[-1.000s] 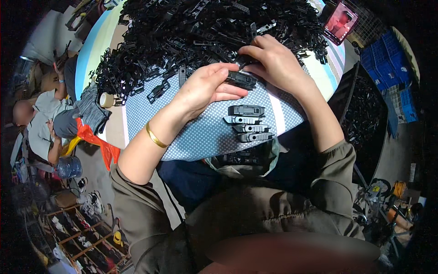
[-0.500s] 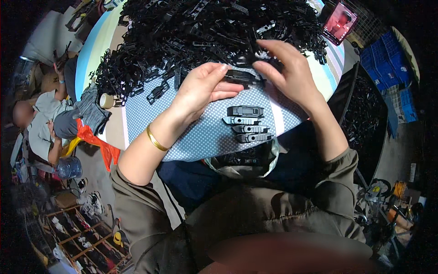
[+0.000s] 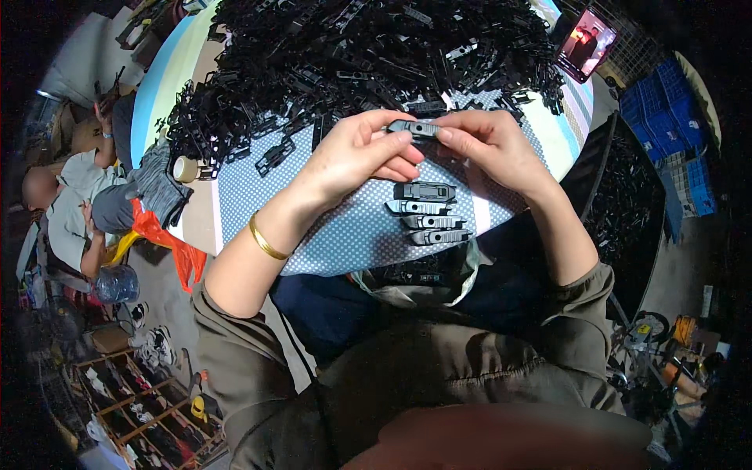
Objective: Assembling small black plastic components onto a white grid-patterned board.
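Your left hand point(image 3: 351, 157) and right hand point(image 3: 501, 149) are clamped on opposite ends of the slim dark part point(image 3: 423, 128), held over the table point(image 3: 305, 235) between the far black pile point(image 3: 345, 63) and the nearer four pieces point(image 3: 433, 222); it looks light, stiff and slick, so pinch its ends

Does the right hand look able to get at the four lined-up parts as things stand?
Probably yes: the four parts lie nearby, uncovered, though the right hand pinches a dark part.
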Action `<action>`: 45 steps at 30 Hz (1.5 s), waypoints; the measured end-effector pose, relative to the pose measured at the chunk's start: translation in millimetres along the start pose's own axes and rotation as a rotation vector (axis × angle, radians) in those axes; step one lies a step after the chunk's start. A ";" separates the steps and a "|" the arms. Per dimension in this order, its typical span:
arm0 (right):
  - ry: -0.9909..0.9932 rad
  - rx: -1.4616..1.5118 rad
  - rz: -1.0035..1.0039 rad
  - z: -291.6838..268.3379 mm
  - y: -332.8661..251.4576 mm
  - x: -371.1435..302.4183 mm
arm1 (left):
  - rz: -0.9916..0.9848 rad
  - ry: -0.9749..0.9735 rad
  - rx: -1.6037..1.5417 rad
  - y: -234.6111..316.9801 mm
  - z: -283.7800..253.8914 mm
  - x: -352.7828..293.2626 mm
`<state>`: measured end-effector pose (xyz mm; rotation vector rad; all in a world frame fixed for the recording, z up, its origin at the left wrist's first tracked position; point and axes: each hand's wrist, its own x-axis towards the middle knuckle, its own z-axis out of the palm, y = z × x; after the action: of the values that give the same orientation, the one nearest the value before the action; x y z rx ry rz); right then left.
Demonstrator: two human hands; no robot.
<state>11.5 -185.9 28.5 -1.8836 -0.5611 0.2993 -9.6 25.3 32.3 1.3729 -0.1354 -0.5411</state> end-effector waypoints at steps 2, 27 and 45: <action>-0.033 -0.065 -0.052 0.9 -1.5 -2.2 | 0.040 -0.029 0.140 -3.2 -2.3 -0.8; 0.233 -0.797 -0.534 -27.7 23.1 11.9 | 0.738 0.176 1.569 0.0 21.0 53.6; 0.136 -0.009 -0.041 -14.5 5.2 6.2 | 1.000 0.284 1.337 -5.1 14.4 27.4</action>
<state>24.7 -196.0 29.5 -1.8823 -0.5091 0.1405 7.1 -0.1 24.5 2.3428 -1.0163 0.7630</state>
